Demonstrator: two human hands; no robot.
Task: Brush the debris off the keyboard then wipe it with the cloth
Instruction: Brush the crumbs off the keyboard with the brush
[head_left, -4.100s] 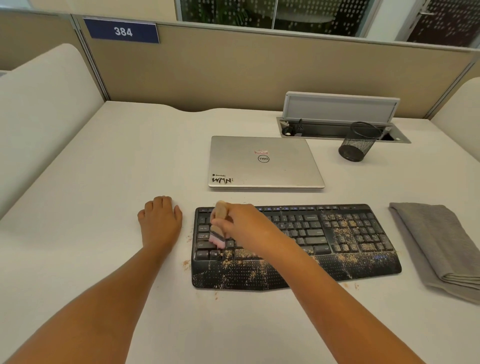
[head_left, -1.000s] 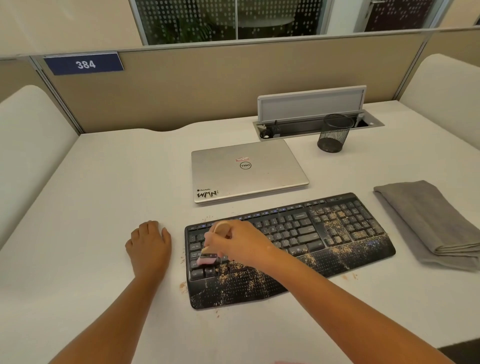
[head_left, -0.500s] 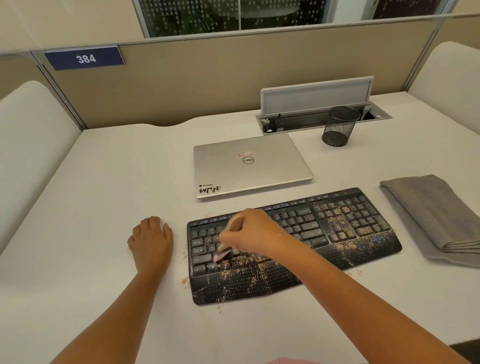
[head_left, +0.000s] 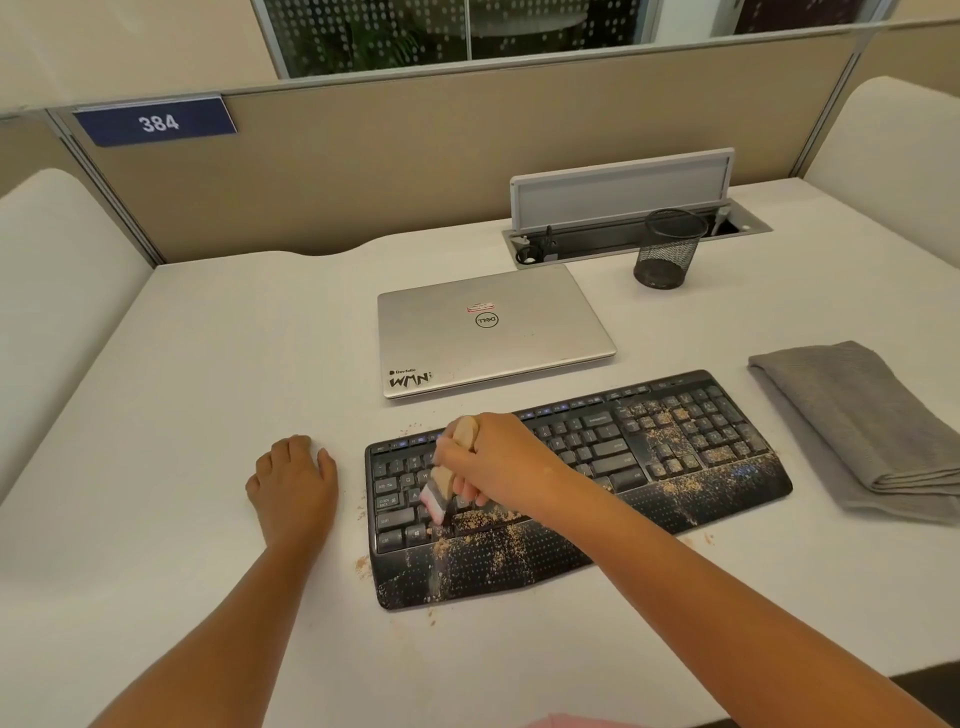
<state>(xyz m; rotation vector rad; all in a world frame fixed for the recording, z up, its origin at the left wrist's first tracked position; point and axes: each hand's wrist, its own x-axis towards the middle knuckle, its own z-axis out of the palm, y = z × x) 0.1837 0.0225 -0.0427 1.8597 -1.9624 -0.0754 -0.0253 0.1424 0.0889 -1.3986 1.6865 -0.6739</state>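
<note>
White desk (head_left: 197, 364) spanning whole view, beige partition (head_left: 415, 156) at back w/ blue "384" plate (head_left: 156, 123). Black keyboard (head_left: 675, 457) lying front-centre on desk, angled slightly, right end farther away. Silver laptop (head_left: 493, 332), lid closed, just behind keyboard, not touching. Grey cloth (head_left: 852, 421), folded, on desk right of keyboard, close to its right end but apart. Cable tray w/ raised flap (head_left: 623, 192) at back right; black mesh pen cup (head_left: 667, 249) standing upright in front of it.

Right hand (head_left: 498, 457) over left half of keyboard, fingers curled round wooden-handled brush (head_left: 441, 488); pinkish ferrule and bristles pointing down-left, touching keys near bottom-left rows. Left hand (head_left: 293, 483) resting palm-down on desk just left of keyboard, fingers loosely bent, holding nothing, not touching keyboard.

Tan debris (head_left: 670, 421) scattered over right-side keys and numpad, along palm rest, piled near brush tip; few crumbs on desk by keyboard's left and front edges.
</note>
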